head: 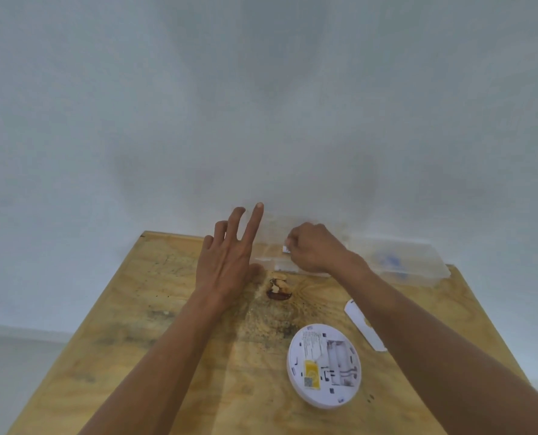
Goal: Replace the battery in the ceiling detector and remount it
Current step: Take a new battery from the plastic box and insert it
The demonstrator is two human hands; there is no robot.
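The round white detector (324,365) lies back-side up on the plywood table (154,340), near right, its battery bay uncovered. A flat white cover piece (363,324) lies beside it, partly under my right forearm. At the table's far edge stands a clear plastic box (396,262). My right hand (315,248) is closed over the box's left part, pinching a small white thing (286,248), too small to identify. My left hand (228,255) rests flat next to the box, fingers spread and raised.
A dark knot with crumbled filler (277,290) marks the wood in front of the box. The table butts against a plain pale wall (261,105). Pale floor (19,365) shows past the table's left edge.
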